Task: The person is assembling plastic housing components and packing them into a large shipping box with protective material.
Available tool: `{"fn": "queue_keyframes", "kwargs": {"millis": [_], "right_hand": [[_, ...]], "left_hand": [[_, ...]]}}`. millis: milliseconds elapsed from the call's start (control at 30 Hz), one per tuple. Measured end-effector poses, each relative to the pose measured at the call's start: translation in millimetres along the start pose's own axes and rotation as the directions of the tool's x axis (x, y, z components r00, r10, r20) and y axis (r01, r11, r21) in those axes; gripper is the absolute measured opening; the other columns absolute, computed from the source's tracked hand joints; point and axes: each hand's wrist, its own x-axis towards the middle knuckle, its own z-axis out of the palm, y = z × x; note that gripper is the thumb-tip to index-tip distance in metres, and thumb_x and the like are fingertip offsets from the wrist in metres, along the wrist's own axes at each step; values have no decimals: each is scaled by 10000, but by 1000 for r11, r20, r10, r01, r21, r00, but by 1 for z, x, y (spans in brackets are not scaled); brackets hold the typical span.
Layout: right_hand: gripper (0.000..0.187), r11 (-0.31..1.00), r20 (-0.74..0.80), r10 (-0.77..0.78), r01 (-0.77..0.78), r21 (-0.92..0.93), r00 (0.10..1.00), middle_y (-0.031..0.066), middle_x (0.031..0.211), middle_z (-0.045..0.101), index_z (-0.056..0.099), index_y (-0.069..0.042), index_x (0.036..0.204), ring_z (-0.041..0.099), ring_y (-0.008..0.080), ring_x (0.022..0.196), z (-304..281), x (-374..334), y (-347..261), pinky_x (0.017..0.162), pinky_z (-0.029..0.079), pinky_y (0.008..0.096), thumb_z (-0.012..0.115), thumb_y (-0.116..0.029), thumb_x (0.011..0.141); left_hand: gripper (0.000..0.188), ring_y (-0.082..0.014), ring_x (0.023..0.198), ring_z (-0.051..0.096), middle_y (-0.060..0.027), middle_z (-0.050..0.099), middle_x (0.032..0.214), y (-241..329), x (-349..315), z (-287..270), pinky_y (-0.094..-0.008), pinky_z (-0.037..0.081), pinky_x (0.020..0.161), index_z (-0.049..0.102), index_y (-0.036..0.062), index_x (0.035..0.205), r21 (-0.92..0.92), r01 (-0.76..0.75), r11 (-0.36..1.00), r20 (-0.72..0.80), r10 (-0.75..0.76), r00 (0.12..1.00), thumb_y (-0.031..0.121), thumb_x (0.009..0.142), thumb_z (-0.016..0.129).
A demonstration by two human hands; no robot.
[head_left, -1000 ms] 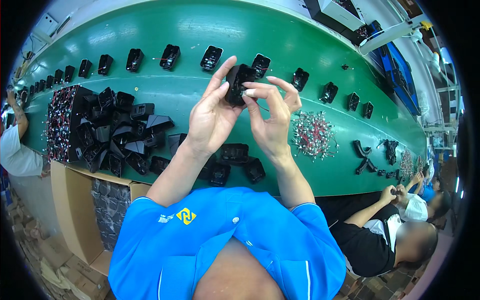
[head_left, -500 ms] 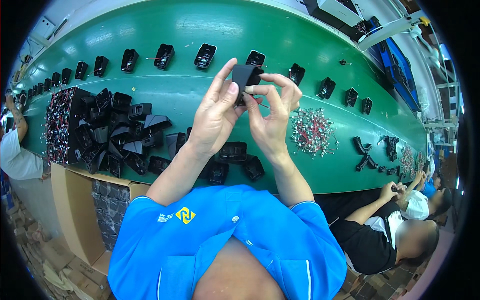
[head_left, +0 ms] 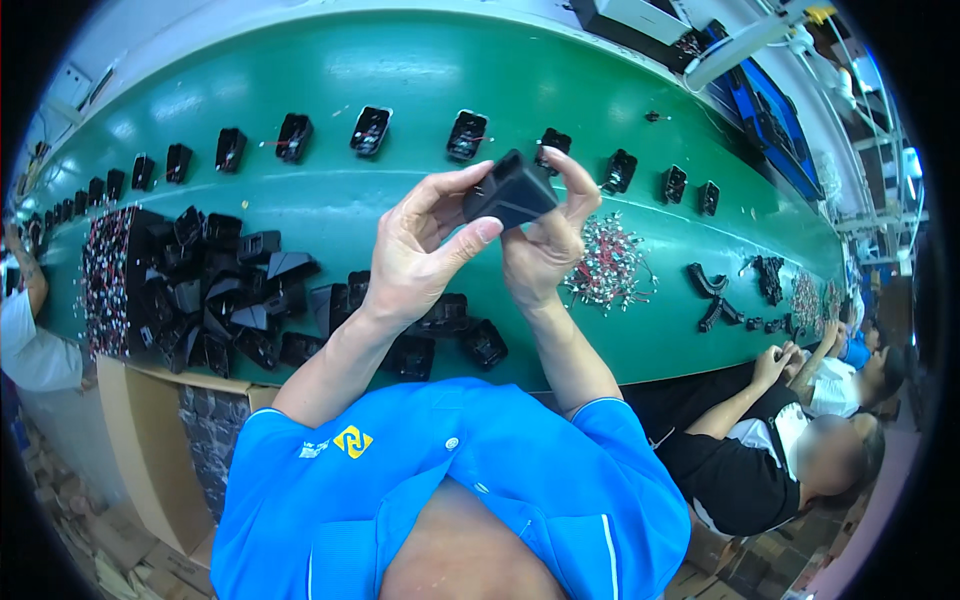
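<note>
Gripping the black housing point(head_left: 520, 197) tilted in our left hand point(head_left: 418, 248) | it lies right of that palm, over the green table point(head_left: 420, 65) | our right hand point(head_left: 543, 252) curls by its right side; whether it grips, we cannot tell | long axis unclear

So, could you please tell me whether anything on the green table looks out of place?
One small dark piece lies alone beyond the row of black housings, apart from the pile of wired parts, so it looks stray. No damage is visible.
</note>
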Motion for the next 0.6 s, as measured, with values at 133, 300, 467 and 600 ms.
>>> {"fn": "queue_keyframes", "kwargs": {"millis": [133, 300, 467, 600], "right_hand": [[207, 964, 283, -55, 125, -235, 958, 127, 1448, 475, 666, -88, 915, 392, 303, 1334, -22, 11, -1, 1115, 261, 471, 749, -156, 738], [283, 908, 279, -85, 189, -374, 956, 48, 1409, 530, 642, -124, 876, 416, 277, 1303, -53, 20, 32, 1106, 207, 483, 778, -318, 724], [266, 416, 270, -201, 332, -847, 941, -28, 1351, 572, 698, -192, 929, 449, 208, 1245, -187, 108, 109, 1089, 171, 460, 753, -359, 730], [361, -198, 311, 182, 345, -918, 933, 0, 1310, 569, 701, -161, 1015, 446, 222, 1263, -368, 149, 201, 1114, 213, 500, 729, -322, 693]], "left_hand": [[463, -211, 1158, 605, -170, 588, 1315, -15, 12, 7, -310, 482, 1011, 529, -4, 1374, -16, 71, 997, -34, -71, 997, 35, 934, 668], [439, -283, 1238, 564, -201, 555, 1353, -32, 17, 32, -366, 464, 1040, 511, -12, 1381, 28, 130, 991, -62, -128, 990, 85, 970, 629], [437, -318, 1300, 521, -212, 557, 1348, -37, 5, 15, -400, 426, 1080, 507, -5, 1382, 267, 129, 955, 27, -141, 990, 102, 974, 618], [479, -265, 1212, 562, -124, 605, 1307, -12, -26, -14, -396, 423, 1056, 562, 27, 1339, 788, 84, 610, 143, -314, 939, 46, 873, 667]]}}
